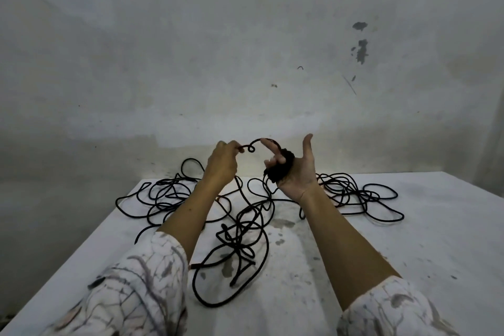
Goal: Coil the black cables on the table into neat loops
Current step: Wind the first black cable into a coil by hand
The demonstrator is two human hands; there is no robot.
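Both hands are raised above the white table [354, 240]. My left hand [222, 162] pinches a black cable [252, 144] near a small curl, and the strand arches across to my right hand [296, 172]. That hand faces palm up with thumb and forefinger stretched out, and a tight black coil [278, 169] is wound around its other fingers. Loose black cable lies tangled on the table: one heap at the left [163, 194], one in the middle [240, 243], one at the right [349, 194].
A stained grey-white wall [245, 63] rises right behind the table's far edge. The table's left edge [81, 254] runs diagonally toward me, with a dark floor beyond it. Grey smudges mark the tabletop near the middle tangle.
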